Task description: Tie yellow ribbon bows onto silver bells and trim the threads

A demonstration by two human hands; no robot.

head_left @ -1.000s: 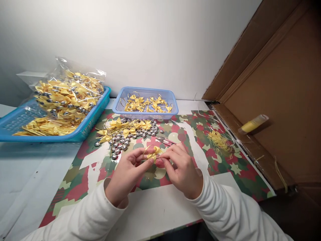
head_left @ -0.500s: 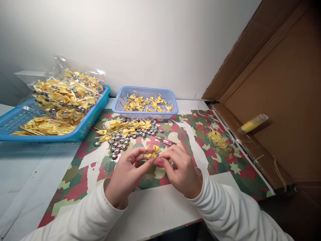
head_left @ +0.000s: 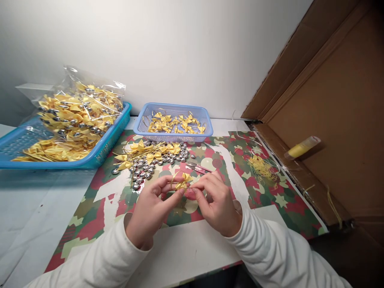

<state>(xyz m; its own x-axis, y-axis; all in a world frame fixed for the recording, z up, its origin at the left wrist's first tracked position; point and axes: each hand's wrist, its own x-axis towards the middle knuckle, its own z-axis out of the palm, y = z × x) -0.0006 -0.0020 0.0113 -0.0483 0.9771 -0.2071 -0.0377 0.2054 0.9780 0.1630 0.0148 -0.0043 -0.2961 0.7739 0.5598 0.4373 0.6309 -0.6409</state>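
Over the middle of the patterned sheet, my left hand (head_left: 156,208) pinches a yellow ribbon bow (head_left: 186,177) with a loop of gold cord (head_left: 174,180) between thumb and fingers. Close on its right, my right hand (head_left: 216,200) is closed, thumb and forefinger pinching a thin cord end beside the bow; the fingertips partly hide it. Small scissors (head_left: 198,168) lie just beyond my right fingers. Past my left hand are loose silver bells or beads (head_left: 141,174) and several yellow bows with gold stems (head_left: 150,150).
At the back, a blue basket (head_left: 139,128) holds looped yellow bows. A larger blue basket (head_left: 108,148) at left holds more bows and a filled clear bag (head_left: 81,108). Yellow threads (head_left: 261,168) lie right, near a cardboard wall (head_left: 330,100) with a yellow-filled tube (head_left: 303,148).
Both hands stay almost in place on the bow and cord. The bow has tilted very slightly; nothing else has visibly moved.
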